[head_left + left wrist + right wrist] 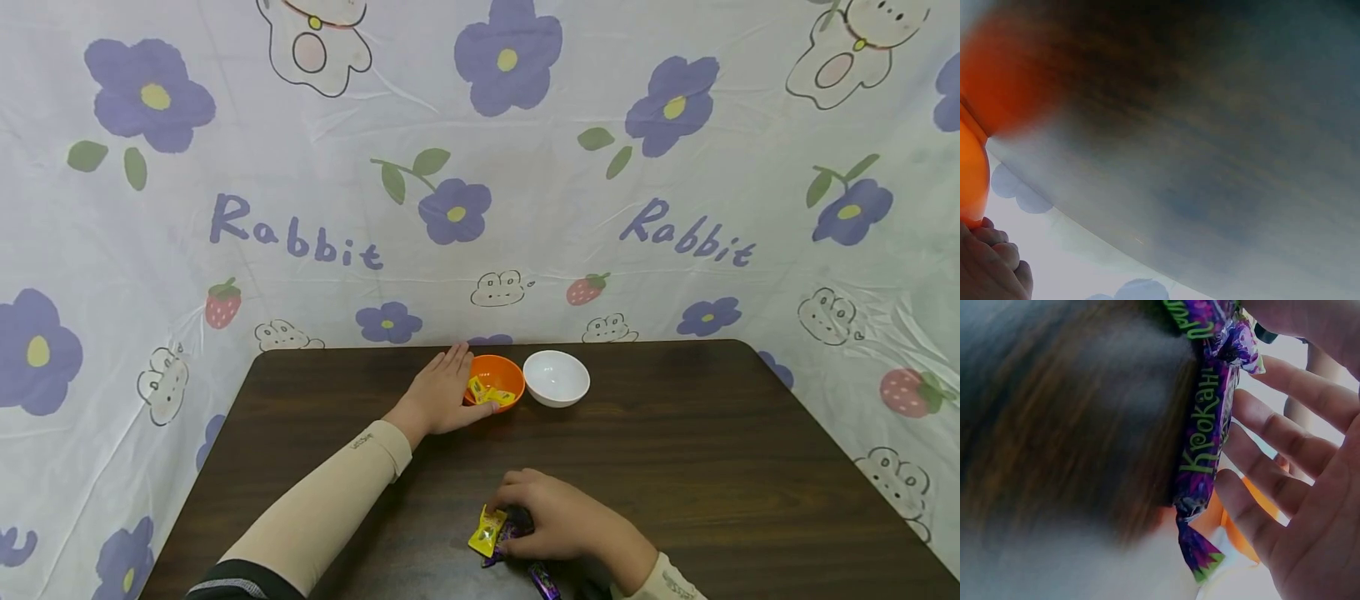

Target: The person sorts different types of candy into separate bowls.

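Note:
An orange bowl (497,367) at the table's far side holds several yellow-wrapped candies (495,397). My left hand (438,396) lies against the bowl's left side, fingers straight and thumb along the near rim. Lower in the head view, my right hand (558,518) reaches down over a yellow-wrapped candy (487,532) and a purple-wrapped candy (498,552). In the right wrist view its fingers are spread and slightly bent, with fingertips right beside a purple candy (1202,425); the thumb stands apart from them. Another purple candy (543,581) lies nearer the table's front.
A white bowl (557,379) stands right next to the orange one, on its right. Under everything is a dark wood-grain table (720,467). Behind it hangs a white cloth (540,183) printed with flowers and rabbits.

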Demonstrator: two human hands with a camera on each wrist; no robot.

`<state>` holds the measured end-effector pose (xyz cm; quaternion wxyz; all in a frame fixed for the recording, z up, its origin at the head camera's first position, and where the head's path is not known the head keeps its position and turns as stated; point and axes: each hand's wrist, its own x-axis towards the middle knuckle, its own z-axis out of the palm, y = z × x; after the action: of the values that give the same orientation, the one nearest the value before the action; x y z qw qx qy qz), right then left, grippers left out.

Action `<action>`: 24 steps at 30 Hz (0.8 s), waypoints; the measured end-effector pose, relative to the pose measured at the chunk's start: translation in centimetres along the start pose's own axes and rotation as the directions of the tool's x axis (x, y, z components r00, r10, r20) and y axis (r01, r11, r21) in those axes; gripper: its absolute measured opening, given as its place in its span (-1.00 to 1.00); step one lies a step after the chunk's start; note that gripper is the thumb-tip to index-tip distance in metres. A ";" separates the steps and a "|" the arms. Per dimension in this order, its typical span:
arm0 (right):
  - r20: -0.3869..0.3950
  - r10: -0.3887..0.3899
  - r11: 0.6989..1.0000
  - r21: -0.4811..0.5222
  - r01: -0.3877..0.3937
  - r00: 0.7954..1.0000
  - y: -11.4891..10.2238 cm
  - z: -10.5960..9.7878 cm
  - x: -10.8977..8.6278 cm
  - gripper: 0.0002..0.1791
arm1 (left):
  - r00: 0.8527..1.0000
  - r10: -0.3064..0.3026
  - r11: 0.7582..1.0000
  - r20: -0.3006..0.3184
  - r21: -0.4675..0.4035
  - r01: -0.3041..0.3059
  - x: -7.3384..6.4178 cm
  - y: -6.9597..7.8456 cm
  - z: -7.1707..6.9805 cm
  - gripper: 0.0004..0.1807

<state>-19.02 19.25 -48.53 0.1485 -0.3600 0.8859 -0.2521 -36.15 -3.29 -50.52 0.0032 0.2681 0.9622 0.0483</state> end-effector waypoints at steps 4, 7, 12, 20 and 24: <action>0.008 -0.002 1.000 -0.009 0.002 1.000 -0.2 -0.1 0.2 -0.70 | 1.000 -0.004 1.000 0.004 0.000 0.004 0.0 0.0 0.0 0.22; 0.014 0.003 1.000 -0.012 -0.003 1.000 -0.4 -0.2 0.3 -0.75 | 1.000 -0.008 1.000 0.009 -0.002 0.008 0.0 0.0 0.0 0.22; 0.011 -0.005 0.999 -0.033 0.005 1.000 -0.5 -0.1 0.4 -0.73 | 1.000 -0.008 1.000 0.012 -0.011 0.008 -0.1 0.0 0.1 0.22; 0.013 -0.023 0.998 -0.049 0.024 1.000 -0.5 0.1 0.9 -0.74 | 1.000 0.013 0.999 -0.014 -0.029 -0.014 -0.3 0.0 -0.1 0.20; 0.017 -0.008 0.999 -0.046 0.009 1.000 -0.7 0.1 1.2 -0.77 | 1.000 0.018 0.999 -0.016 -0.035 -0.019 -0.4 0.0 -0.4 0.20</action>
<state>-19.43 17.97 -48.30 0.1467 -0.3693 0.8885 -0.2294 -35.78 -3.51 -50.17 -0.0002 0.2764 0.9587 0.0673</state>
